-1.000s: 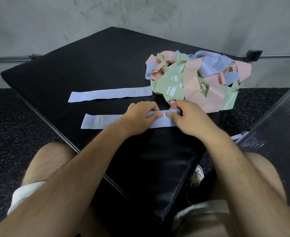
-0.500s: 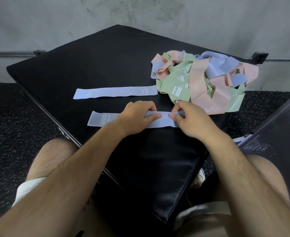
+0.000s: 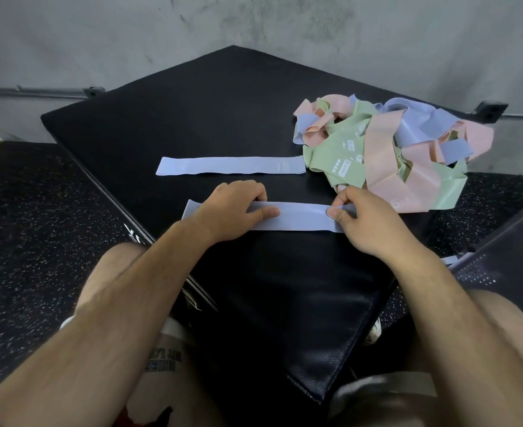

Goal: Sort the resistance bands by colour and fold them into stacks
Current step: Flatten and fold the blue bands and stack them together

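Blue band (print illegible), gripped by left hand, pinched by right hand.

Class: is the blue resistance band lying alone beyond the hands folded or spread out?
Spread out: the blue fabric resistance band lies full length, flat on the black padded mat, both ends showing.

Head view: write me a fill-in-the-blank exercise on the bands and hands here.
The tangled pile of elastic bands mixes pink, lilac-blue and ____ ones. The right hand pinches the ____ end of the nearer flat lilac-blue band, which the left hand holds. Counting the farther lilac-blue band, ____ such bands lie flat on the black padded box. Missing: green; right; two.
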